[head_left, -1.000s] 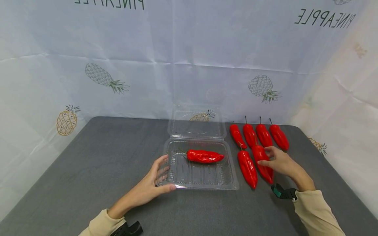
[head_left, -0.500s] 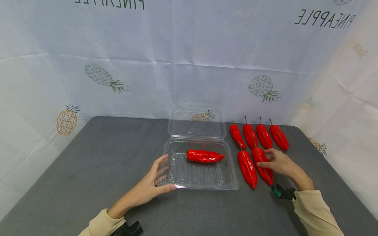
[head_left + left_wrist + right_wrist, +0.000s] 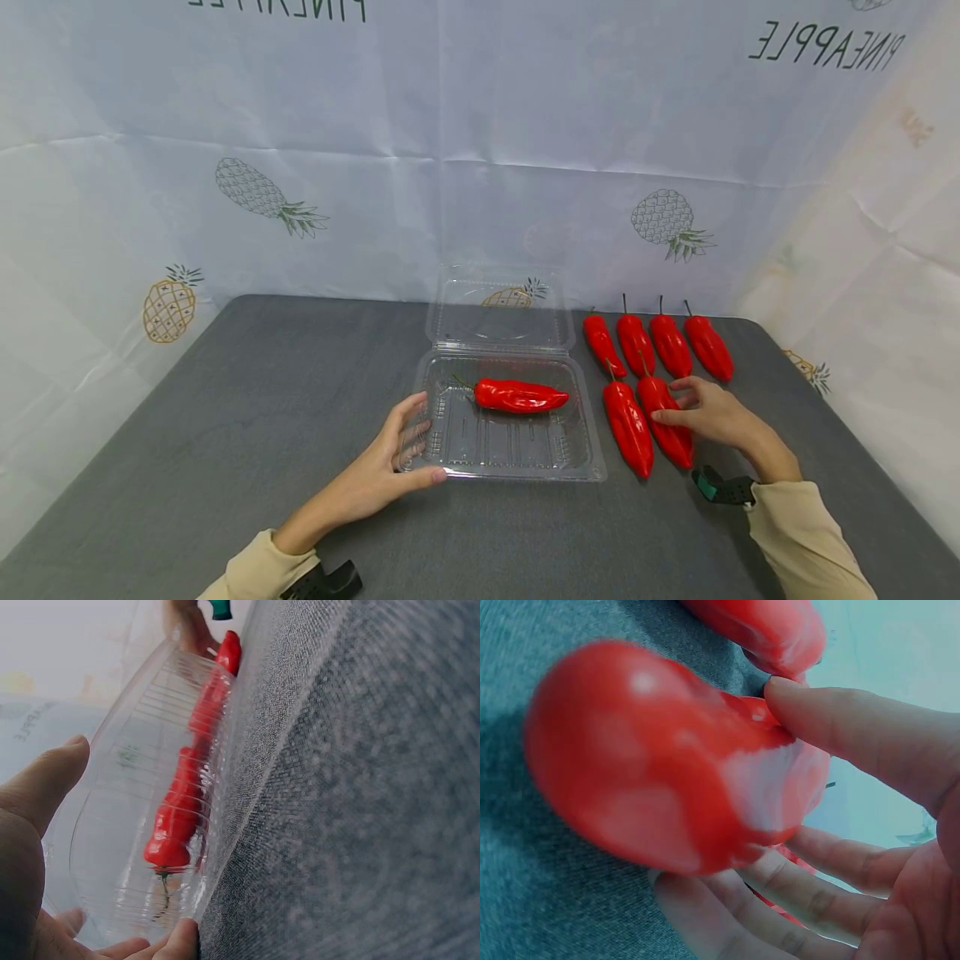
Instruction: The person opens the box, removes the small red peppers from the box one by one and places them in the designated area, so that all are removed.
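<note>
A clear plastic clamshell box (image 3: 495, 450) stands with its lid raised, and one red pepper (image 3: 521, 397) lies crosswise inside. At its near left corner my left hand (image 3: 375, 479) rests with fingers spread, the thumb along the front edge. In the left wrist view its fingertips (image 3: 184, 939) touch the box's end below the pepper stem. My right hand (image 3: 720, 414) holds another red pepper (image 3: 671, 446) between thumb and fingers, right of the box. The right wrist view shows this pepper (image 3: 630, 765) close up, thumb on one side, fingers on the other.
Beside the held one lies a red pepper (image 3: 628, 429), to its left. Behind, several more red peppers (image 3: 670, 346) lie in a row, stems pointing away. The grey table (image 3: 300, 375) ends at a white cloth (image 3: 360, 208) with pineapple prints.
The pepper in my right hand has shifted slightly, its stem end moving a little to the left, with the thumb. My left hand and the box have stayed in place.
</note>
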Demonstrator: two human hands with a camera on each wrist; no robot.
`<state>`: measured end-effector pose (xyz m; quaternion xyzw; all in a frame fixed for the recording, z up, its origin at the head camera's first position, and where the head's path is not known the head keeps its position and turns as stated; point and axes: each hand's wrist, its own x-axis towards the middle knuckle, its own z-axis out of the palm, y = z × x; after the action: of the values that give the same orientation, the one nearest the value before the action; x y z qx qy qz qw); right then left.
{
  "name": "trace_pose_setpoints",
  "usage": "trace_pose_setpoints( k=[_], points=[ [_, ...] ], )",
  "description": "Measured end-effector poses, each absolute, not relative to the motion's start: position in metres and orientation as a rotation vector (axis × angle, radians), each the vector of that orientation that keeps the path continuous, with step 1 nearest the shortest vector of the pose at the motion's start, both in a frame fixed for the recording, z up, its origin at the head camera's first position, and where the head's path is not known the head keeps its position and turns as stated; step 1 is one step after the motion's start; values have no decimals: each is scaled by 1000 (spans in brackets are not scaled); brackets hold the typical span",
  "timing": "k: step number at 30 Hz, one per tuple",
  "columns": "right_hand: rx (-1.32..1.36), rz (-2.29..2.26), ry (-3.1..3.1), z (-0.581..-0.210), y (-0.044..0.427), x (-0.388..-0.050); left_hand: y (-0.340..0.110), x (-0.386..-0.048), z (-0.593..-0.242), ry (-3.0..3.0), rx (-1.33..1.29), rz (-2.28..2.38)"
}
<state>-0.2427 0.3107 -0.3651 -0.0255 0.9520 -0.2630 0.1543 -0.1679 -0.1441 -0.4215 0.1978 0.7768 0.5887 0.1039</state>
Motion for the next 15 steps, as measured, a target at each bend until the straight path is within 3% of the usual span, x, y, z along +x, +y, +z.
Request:
trace_pose_setpoints(
  k=[15],
  points=[
    [-98, -780, 2750, -362, 309, -240, -144, -168, -421, 2297, 592, 1733]
  ],
)
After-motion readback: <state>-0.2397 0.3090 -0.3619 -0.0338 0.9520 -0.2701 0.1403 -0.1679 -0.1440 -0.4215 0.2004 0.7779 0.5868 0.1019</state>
